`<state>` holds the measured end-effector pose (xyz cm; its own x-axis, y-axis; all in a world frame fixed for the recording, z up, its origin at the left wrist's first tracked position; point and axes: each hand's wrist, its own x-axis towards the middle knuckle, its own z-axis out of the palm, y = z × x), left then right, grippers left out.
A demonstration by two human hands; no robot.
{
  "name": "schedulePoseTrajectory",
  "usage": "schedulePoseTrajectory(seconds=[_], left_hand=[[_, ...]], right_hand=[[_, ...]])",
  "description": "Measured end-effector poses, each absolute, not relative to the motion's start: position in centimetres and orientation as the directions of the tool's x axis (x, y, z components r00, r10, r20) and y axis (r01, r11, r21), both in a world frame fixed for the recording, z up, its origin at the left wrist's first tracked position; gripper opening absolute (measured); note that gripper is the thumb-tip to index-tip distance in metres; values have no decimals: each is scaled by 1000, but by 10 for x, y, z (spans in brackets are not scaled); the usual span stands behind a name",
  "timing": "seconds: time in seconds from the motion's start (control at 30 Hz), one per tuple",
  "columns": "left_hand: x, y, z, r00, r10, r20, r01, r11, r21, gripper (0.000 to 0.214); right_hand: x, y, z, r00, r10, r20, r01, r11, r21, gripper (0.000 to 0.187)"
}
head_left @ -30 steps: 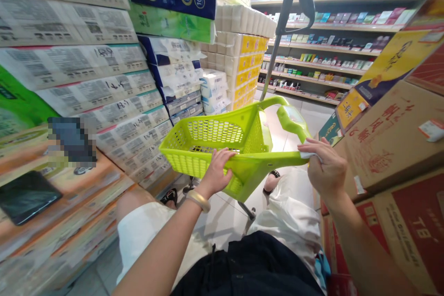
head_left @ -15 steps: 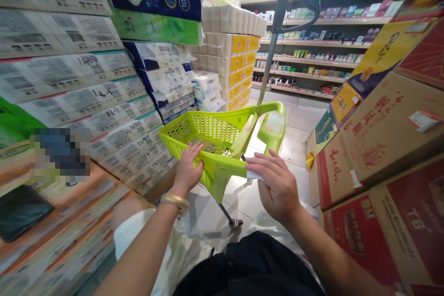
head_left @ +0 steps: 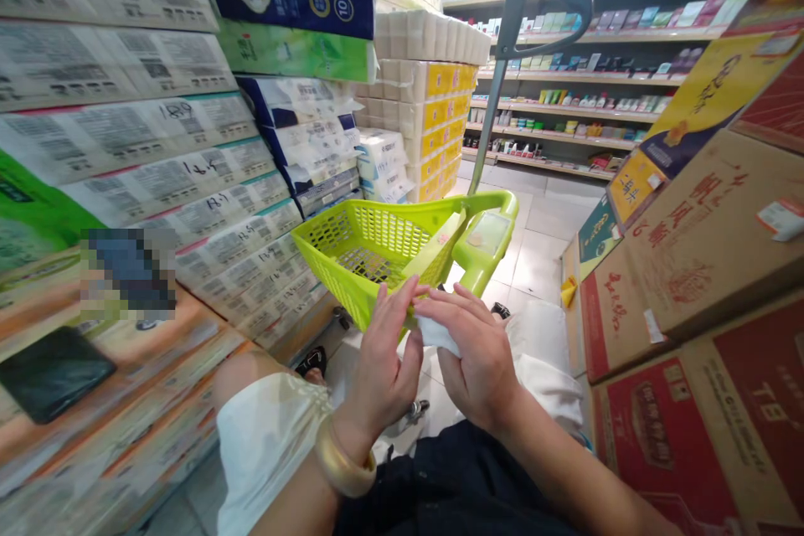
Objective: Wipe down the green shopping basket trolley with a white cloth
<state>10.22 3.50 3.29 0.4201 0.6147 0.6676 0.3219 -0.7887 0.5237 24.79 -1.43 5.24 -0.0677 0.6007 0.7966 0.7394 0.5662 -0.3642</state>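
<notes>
A lime-green plastic shopping basket point(head_left: 402, 226) with a perforated body and a long grey pull handle point(head_left: 502, 50) is in front of my knees. My right hand point(head_left: 474, 347) is closed on a crumpled white tissue point(head_left: 436, 335), just over the near side of the basket. My left hand point(head_left: 389, 352), with a gold bangle point(head_left: 342, 461) on the wrist, is beside it. Its fingers are stretched out and the thumb stands apart; the fingertips meet those of my right hand. Whether they also touch the tissue I cannot tell. Both hands hide part of the basket's near rim.
Stacked tissue packs point(head_left: 157, 134) rise on the left. A black phone-like slab point(head_left: 54, 373) lies on orange-topped packs beside a blurred patch. Cardboard cartons point(head_left: 684, 260) wall the right side. Goods shelves point(head_left: 565, 100) stand at the back, past the tiled floor point(head_left: 533, 243).
My left hand has left the basket's rim and moved right to meet my right hand. My right hand, with the tissue, has come down and left. The basket has tilted slightly.
</notes>
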Motion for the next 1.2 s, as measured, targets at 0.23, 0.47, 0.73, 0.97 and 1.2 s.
schedulePoseTrajectory(seconds=[0.23, 0.47, 0.73, 0.97, 1.2], left_hand=[[104, 35, 34, 461, 609, 646, 306, -792, 529, 45], [109, 32, 42, 488, 602, 631, 321, -797, 511, 31], [106, 32, 39, 492, 600, 631, 335, -800, 498, 35], [107, 33, 40, 500, 599, 626, 328, -800, 503, 35], [106, 34, 34, 494, 577, 650, 334, -816, 471, 37]], right_hand=[[301, 5, 42, -75, 571, 818, 807, 516, -287, 44], [322, 21, 39, 47, 589, 807, 812, 448, -374, 43], [301, 2, 46, -156, 592, 791, 736, 603, -306, 43], [318, 21, 45, -11, 587, 809, 784, 508, -358, 39], [271, -10, 49, -157, 571, 806, 713, 630, -307, 44]])
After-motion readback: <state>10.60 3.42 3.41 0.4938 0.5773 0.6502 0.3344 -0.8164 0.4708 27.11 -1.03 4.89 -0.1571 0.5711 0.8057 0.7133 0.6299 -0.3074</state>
